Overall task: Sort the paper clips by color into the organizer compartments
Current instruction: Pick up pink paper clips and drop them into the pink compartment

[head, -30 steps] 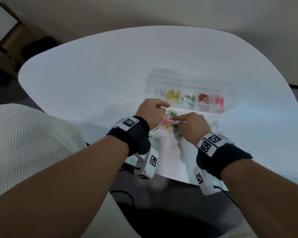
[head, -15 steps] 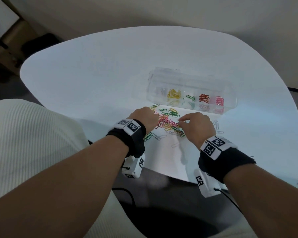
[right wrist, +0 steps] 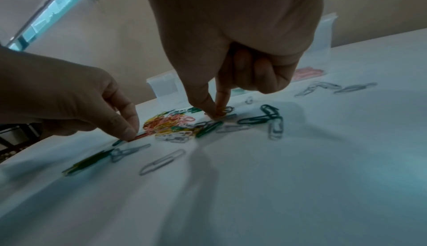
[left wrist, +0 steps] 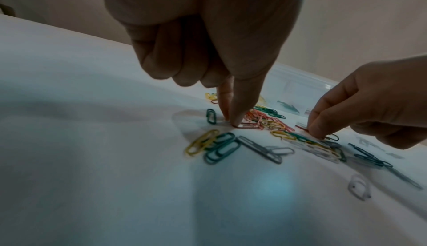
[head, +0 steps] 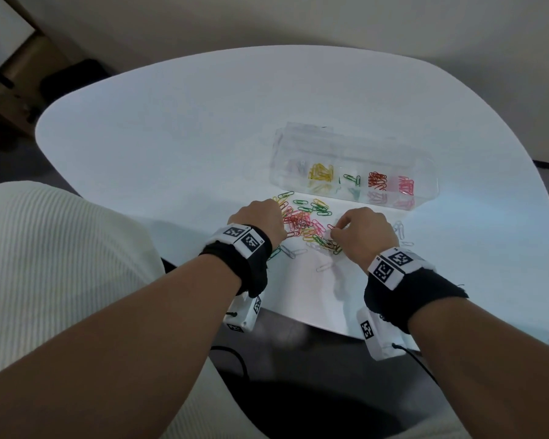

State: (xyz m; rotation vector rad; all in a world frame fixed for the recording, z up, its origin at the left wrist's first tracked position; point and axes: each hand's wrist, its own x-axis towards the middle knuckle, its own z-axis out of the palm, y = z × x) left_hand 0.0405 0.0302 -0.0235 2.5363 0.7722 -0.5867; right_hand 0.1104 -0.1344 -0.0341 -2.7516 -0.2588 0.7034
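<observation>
The clips (head: 305, 224) lie heaped on the tabletop (head: 171, 147) just before the organizer (head: 425, 172); they are light, stiff, flat and slippery, so lift one by an end; your left hand (head: 260, 218) pinches a red clip (left wrist: 248, 126), your right hand (head: 366, 231) another.

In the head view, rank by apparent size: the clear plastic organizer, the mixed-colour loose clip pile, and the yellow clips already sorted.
1. Clear plastic organizer, largest.
2. Mixed-colour loose clip pile between the hands; partly hidden by them, so its full spread is unsure.
3. Yellow clips in their compartment, smallest.
</observation>
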